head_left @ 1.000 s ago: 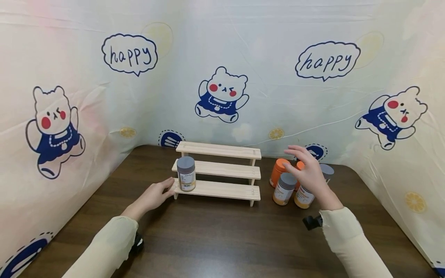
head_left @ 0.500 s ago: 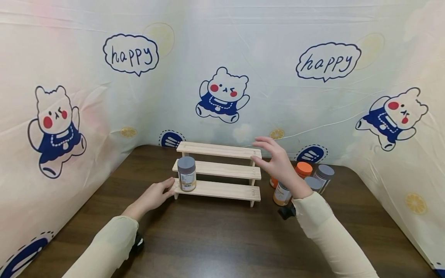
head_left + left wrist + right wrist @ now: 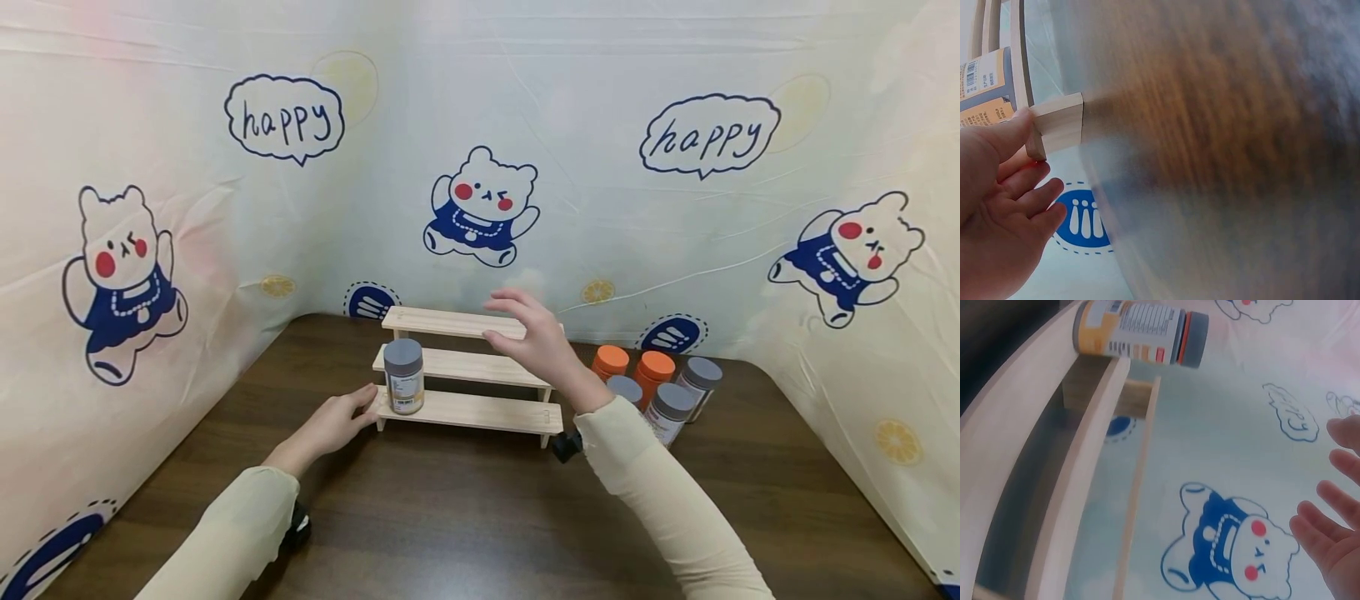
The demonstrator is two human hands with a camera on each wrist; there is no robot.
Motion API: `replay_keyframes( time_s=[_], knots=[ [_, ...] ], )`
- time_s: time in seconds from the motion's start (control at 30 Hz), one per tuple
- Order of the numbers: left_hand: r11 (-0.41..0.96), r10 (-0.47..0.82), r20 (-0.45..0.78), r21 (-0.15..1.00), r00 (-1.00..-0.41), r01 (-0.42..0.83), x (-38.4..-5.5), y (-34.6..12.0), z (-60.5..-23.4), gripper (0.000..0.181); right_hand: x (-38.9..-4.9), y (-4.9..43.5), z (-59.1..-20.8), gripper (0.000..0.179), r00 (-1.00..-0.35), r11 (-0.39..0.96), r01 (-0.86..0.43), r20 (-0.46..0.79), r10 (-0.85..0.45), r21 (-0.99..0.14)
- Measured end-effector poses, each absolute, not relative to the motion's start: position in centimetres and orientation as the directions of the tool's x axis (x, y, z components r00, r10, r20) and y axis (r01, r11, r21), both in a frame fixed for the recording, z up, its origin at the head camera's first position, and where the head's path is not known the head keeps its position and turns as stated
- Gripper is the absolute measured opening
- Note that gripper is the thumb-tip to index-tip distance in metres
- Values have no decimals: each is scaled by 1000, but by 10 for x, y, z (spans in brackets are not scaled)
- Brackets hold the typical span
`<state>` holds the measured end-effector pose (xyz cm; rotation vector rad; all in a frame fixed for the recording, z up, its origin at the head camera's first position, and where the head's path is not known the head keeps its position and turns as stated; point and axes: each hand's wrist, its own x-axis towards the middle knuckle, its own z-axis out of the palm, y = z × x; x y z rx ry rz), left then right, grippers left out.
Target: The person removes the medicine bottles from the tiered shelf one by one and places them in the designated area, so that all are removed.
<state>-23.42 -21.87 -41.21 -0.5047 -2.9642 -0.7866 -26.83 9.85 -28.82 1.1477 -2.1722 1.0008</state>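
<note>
A three-step wooden display rack stands on the table. At its left end my left hand pinches the lowest step, thumb against the edge and index finger behind it, as the left wrist view shows. Upright on that step, near the hand, is a grey-lidded supplement bottle with a white and orange label. My right hand hovers over the right part of the rack, fingers spread and loosely bent, holding nothing. In the right wrist view its fingers are apart from the bottle and the steps.
Right of the rack, several bottles are grouped on the dark wooden table: two orange-lidded bottles and grey-lidded ones. My right forearm partly covers them. A printed cloth hangs around the back and sides.
My right hand has moved left, from above the grouped bottles to over the rack, with nothing in it. The left hand and the bottle on the rack have stayed in place.
</note>
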Motion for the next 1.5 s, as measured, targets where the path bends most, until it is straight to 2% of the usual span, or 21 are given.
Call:
replay_keyframes(
  time_s=[0.27, 0.77, 1.23, 1.5],
  knots=[
    [815, 303, 120, 482, -945, 323, -234, -219, -412, 51, -269, 66, -295, 34, -548, 358, -837, 649, -528, -415],
    [815, 303, 105, 486, -947, 314, -233, -218, -409, 51, -270, 21, -329, 40, -513, 270, -852, 608, -606, -449],
    [814, 304, 102, 489, -947, 314, -233, -218, -410, 51, -274, -1, -351, 37, -578, 320, -808, 561, -593, -494],
    [808, 309, 122, 489, -943, 328, -234, -219, -412, 51, -276, -6, -361, 35, -568, 301, -816, 588, -575, -493]
  ],
)
